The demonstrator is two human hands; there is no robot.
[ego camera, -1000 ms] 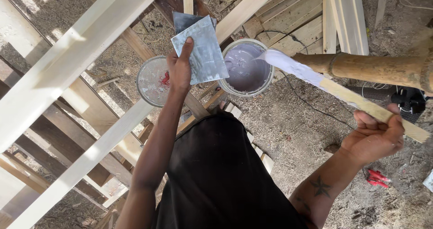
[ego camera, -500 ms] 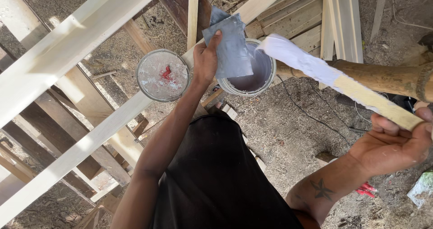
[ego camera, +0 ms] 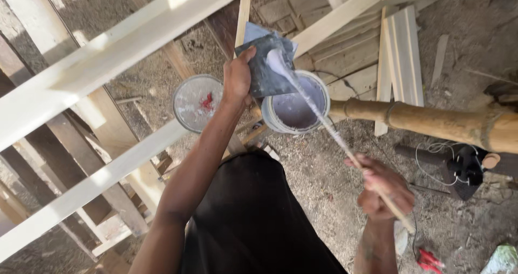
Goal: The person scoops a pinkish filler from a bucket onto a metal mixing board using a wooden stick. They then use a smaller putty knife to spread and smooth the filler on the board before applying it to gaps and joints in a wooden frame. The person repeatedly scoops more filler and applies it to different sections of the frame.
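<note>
My left hand (ego camera: 237, 79) grips a dark grey sheet (ego camera: 264, 63), smeared with white paste, and holds it above the rim of a white bucket (ego camera: 296, 107). My right hand (ego camera: 384, 187) is closed on a long thin wooden stick (ego camera: 345, 150). The stick's paste-coated tip rests on the sheet. The bucket holds pale paste. Its round lid (ego camera: 197, 102), with a red mark, lies just to the left of it.
White painted wooden rails (ego camera: 124, 44) cross the left side. A thick bamboo pole (ego camera: 431, 123) runs along the right. Planks (ego camera: 402, 58) are stacked at the back. A black device with wires (ego camera: 464, 168) and a red tool (ego camera: 429, 259) lie on dusty ground.
My right hand swung the stick from lying out to the right until its tip came onto the sheet. My left hand stayed over the bucket with the sheet.
</note>
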